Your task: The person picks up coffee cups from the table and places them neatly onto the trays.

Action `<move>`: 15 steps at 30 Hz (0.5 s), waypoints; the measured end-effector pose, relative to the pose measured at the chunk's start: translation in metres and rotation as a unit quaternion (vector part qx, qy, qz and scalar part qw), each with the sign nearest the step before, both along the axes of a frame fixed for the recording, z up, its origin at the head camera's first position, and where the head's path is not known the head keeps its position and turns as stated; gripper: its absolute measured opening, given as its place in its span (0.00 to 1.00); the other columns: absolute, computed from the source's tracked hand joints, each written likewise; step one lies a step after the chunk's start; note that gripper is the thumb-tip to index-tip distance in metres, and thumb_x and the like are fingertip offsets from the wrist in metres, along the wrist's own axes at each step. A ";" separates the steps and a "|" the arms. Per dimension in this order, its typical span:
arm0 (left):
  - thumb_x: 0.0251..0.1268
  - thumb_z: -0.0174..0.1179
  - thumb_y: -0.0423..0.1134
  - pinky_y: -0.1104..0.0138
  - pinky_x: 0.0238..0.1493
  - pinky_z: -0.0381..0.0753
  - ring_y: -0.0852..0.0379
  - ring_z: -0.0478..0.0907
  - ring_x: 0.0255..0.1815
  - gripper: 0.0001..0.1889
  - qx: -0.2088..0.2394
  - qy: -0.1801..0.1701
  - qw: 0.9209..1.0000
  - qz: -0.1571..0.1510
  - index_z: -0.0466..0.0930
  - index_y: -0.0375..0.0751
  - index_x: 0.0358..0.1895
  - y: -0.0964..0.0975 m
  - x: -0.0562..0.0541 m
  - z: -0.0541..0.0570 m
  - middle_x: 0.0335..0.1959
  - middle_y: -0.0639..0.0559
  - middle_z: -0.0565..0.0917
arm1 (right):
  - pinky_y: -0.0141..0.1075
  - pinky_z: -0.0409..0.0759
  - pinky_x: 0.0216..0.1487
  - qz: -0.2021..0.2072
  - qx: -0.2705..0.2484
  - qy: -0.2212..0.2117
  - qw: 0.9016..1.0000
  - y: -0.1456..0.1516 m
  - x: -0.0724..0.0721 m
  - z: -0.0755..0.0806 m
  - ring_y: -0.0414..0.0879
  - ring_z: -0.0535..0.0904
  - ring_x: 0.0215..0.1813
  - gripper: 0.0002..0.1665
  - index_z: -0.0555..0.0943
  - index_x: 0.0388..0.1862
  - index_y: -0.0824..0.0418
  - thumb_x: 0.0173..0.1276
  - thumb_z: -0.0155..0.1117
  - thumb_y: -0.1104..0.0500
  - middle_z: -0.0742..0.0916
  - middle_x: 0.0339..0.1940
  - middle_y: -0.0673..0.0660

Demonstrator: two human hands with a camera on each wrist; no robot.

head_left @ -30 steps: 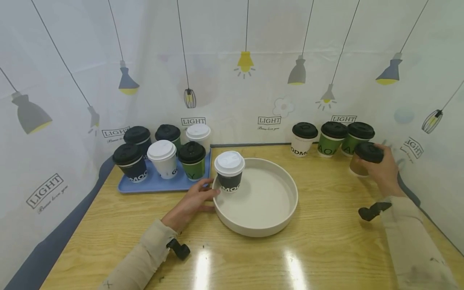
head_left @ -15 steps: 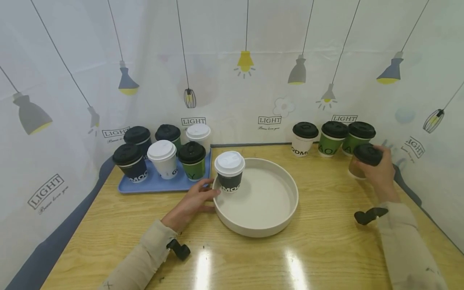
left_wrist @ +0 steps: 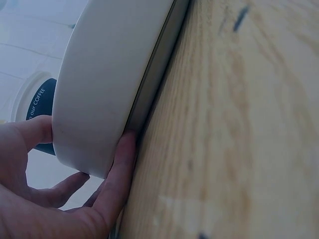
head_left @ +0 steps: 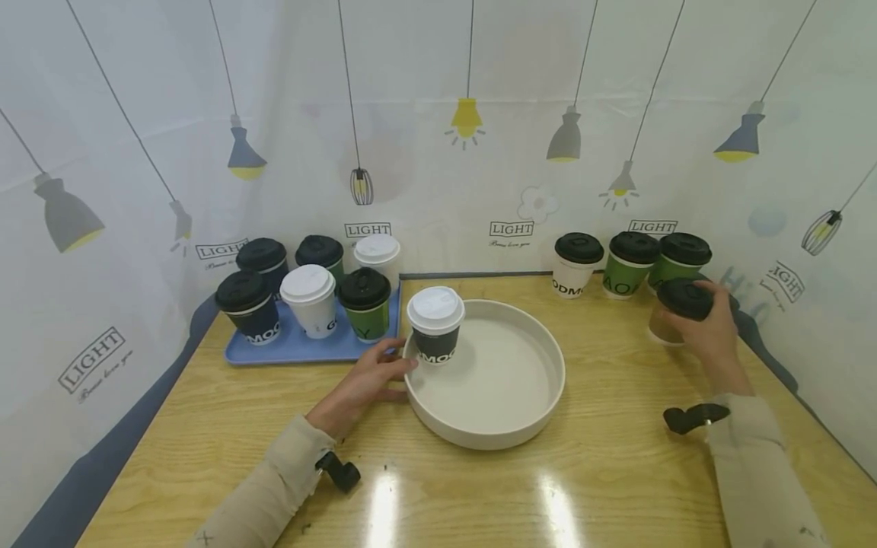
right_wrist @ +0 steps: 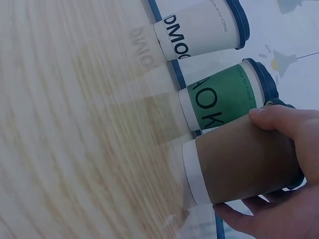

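My right hand (head_left: 715, 339) grips a brown-sleeved paper coffee cup (right_wrist: 244, 167) with a black lid, thumb on one side and fingers on the other. The cup is upright in front of the green cups at the right. My left hand (head_left: 363, 384) holds the left edge of a round cream tray (head_left: 507, 388). In the left wrist view, the thumb is against the tray's wall (left_wrist: 99, 94) and a fingertip is at its underside, by the table. Inside that tray, near the left hand, stands a dark cup with a white lid (head_left: 435, 327).
A blue rectangular tray (head_left: 322, 350) with several lidded cups in two rows stands at the left. Along the back right are a white cup (head_left: 575, 275) and two green cups (head_left: 623, 278), all with black lids. A printed curtain (head_left: 438, 175) borders the wooden table (head_left: 617, 472).
My right hand and the brown cup have moved left and slightly toward me. The left hand, the round tray and the cup in it stay in place.
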State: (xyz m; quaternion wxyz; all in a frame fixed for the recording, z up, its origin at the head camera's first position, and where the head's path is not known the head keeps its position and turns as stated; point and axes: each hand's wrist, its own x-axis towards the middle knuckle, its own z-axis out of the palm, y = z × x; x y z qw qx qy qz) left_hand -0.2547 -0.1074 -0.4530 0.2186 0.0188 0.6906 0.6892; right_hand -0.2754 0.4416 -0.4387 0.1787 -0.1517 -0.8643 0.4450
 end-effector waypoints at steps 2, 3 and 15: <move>0.74 0.61 0.40 0.52 0.55 0.89 0.43 0.79 0.60 0.35 0.002 -0.002 1.000 0.001 0.58 0.43 0.79 0.000 0.000 0.000 0.71 0.35 0.70 | 0.70 0.56 0.80 0.016 -0.002 0.005 1.000 -0.002 0.001 0.000 0.75 0.52 0.82 0.55 0.52 0.84 0.57 0.67 0.73 0.51 0.57 0.84 0.70; 0.74 0.61 0.40 0.52 0.55 0.89 0.43 0.79 0.60 0.35 0.001 -0.001 1.000 0.001 0.58 0.43 0.79 0.000 0.000 0.001 0.71 0.35 0.70 | 0.70 0.55 0.79 0.025 -0.002 0.008 1.000 -0.003 0.002 0.000 0.75 0.52 0.82 0.55 0.51 0.84 0.58 0.67 0.73 0.51 0.57 0.84 0.71; 0.74 0.61 0.41 0.53 0.55 0.90 0.43 0.79 0.61 0.35 -0.010 -0.007 1.000 0.003 0.58 0.44 0.79 0.000 0.001 0.002 0.72 0.35 0.69 | 0.66 0.59 0.79 0.074 -0.020 0.037 0.996 -0.023 0.005 0.007 0.71 0.58 0.79 0.55 0.54 0.83 0.57 0.64 0.77 0.57 0.60 0.82 0.71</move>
